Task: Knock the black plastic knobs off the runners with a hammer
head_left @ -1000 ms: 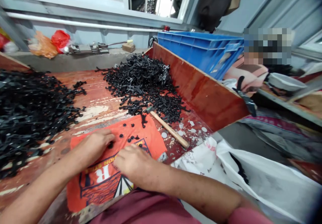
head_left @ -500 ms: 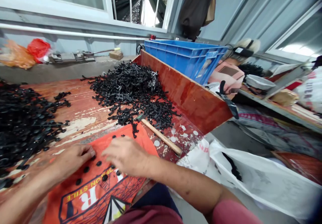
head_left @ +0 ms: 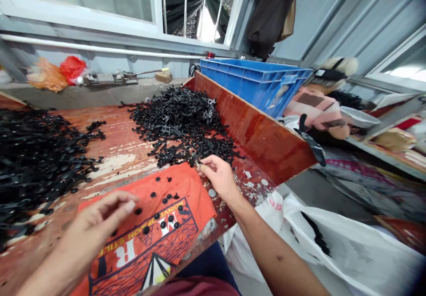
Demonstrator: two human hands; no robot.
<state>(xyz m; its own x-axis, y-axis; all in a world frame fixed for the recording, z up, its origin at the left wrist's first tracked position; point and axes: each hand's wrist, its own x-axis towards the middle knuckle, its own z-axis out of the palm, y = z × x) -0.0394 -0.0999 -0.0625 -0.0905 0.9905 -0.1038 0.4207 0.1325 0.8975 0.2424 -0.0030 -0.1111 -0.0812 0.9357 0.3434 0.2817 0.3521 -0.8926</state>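
Observation:
My right hand (head_left: 218, 176) is at the near edge of a heap of small black plastic parts (head_left: 179, 114). Its thumb and forefinger pinch a small black plastic part (head_left: 193, 160), whose details are blurred. Over the orange printed cloth (head_left: 196, 198), my left hand (head_left: 103, 216) hovers with bent fingers. A gap shows between its thumb and forefinger, with nothing visible in it. Several small round black pieces (head_left: 146, 230) lie scattered on the cloth, one just beyond the left thumb. The wooden stick is hidden behind my right hand and forearm.
Another black heap (head_left: 33, 163) covers the left of the worn red bench (head_left: 116, 163). A red board (head_left: 253, 132) walls its right side, with a blue crate (head_left: 253, 80) behind. White sacks (head_left: 333, 225) stand at lower right. Another person (head_left: 322, 105) is beyond the crate.
My right hand has moved from above the cloth out to the black heap. My left hand has drawn slightly nearer me and lifted. More round black pieces show, and the view has shifted.

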